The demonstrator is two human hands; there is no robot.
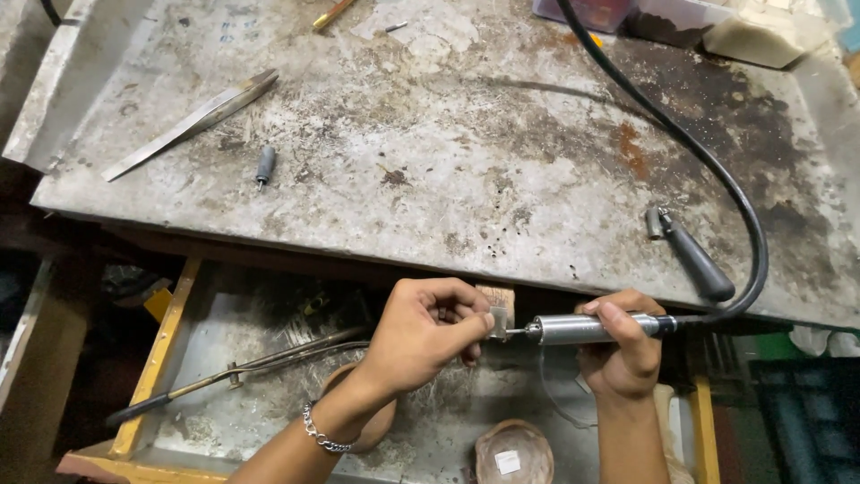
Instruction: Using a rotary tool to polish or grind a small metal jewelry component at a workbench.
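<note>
Below the worn grey metal surface (466,134), left hand (430,327) pinches a small, light, stiff silver plate (498,322) edgewise; right hand (623,345) grips a slick steel rotary handpiece (587,329).

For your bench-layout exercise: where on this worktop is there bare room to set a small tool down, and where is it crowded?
Bare room: the middle of the metal worktop, between the small bit and the black flexible shaft. Also left of the tweezers. Crowded: the drawer below, where the left hand and right hand work the rotary handpiece.

Rough stained metal benchtop (466,152); shiny metal handpiece (587,329), matt rubber cable (717,179).
</note>
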